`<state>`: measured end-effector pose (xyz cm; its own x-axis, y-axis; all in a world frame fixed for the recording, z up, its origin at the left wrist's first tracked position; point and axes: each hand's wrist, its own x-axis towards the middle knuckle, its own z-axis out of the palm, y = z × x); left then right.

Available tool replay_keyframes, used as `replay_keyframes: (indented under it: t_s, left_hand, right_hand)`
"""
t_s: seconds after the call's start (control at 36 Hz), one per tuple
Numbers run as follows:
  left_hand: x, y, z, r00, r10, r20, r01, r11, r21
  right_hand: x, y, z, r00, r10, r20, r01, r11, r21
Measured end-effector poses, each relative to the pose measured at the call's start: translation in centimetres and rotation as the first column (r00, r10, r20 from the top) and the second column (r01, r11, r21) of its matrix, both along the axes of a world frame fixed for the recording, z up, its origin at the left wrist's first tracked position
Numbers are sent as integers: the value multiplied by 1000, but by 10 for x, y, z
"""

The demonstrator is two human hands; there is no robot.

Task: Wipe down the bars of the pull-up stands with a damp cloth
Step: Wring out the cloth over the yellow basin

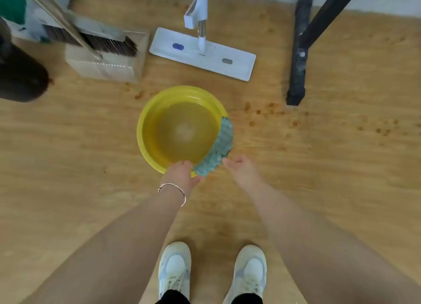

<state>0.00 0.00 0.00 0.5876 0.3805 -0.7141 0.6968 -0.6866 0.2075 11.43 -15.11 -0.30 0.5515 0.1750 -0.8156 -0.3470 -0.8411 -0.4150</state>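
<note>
Step in hand: taking up the cloth. The cloth (216, 148) lies draped over the right-hand rim of the yellow basin (142, 130), which stands on the floor and holds water. The left hand (182, 173) sits at the cloth's near end on the rim; whether it pinches the fabric cannot be told (the picture is blurred there). The right hand (242, 169), fingers loosely spread and holding nothing, lies just beside the cloth. Good practice: gather with both hands and wring over the basin until damp, not dripping, before carrying it to the pull-up stand (299, 59) at the floor's far right.
</note>
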Motion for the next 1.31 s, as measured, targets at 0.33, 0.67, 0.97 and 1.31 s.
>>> replay_keyframes:
  t_s: [0.33, 0.67, 0.97, 1.31]
  left_hand:
    - [2, -10, -50, 962, 130, 240, -126, 992, -29]
    - [0, -10, -9, 900, 331, 284, -299, 942, -151]
    - [7, -15, 156, 817, 457, 352, -372, 884, -284]
    - [29, -7, 451, 688, 596, 414, -270, 740, -617]
  right_hand:
    - [-3, 24, -60, 940, -279, -198, 311, 938, 153]
    - [-3, 23, -22, 908, -382, -174, 403, 909, 106]
    - [-6, 4, 155, 872, -481, -96, 490, 849, 197]
    - [-23, -18, 454, 817, -539, -202, 555, 644, 527]
